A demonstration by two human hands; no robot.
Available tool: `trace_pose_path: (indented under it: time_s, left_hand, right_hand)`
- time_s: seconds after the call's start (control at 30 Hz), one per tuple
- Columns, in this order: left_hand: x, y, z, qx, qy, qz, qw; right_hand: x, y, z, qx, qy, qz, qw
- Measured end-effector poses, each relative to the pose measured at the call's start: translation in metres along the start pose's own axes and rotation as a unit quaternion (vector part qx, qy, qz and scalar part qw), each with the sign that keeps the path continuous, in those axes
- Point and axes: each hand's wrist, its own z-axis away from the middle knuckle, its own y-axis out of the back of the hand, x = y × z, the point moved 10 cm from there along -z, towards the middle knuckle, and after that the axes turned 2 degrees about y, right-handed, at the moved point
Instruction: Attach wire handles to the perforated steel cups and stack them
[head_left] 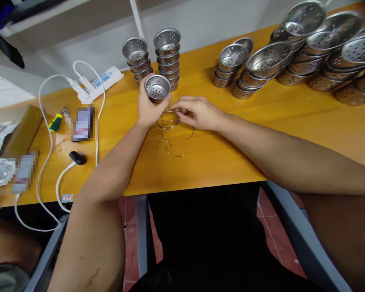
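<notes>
The one marking I can make out is a handwritten-looking number on a small blue-edged sticker (pixel 67 198), stuck at the front edge of the table (pixel 200 170), just beside my left arm (pixel 106 174); I read it as 39, though the second digit is not sharp enough for me to be sure. Farther back, the white power strip (pixel 105 83) bears blue label patches whose print is too small for me to read. On the phone (pixel 83 123), whatever the screen shows is blurred into blocks.
</notes>
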Motion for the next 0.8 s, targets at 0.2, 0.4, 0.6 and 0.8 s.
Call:
trace_pose_path:
  time_s: [0.2,0.4,0.6,0.8]
  left_hand:
    - [-0.003,-0.007,0.001,-0.003,0.023,-0.004,1.0]
    - [-0.006,-0.012,0.003,-0.011,0.024,0.0,1.0]
    - [-0.013,-0.009,0.003,-0.025,0.027,0.008,0.999]
    - [-0.009,-0.01,0.005,-0.031,0.035,-0.012,0.999]
  right_hand:
    - [-0.001,0.0,-0.001,-0.013,0.005,0.034,0.999]
    - [-0.013,-0.017,0.004,-0.064,0.031,0.064,0.995]
    - [-0.003,-0.041,0.011,-0.152,0.007,0.094,0.984]
    - [-0.011,-0.052,-0.001,-0.153,0.013,0.068,0.986]
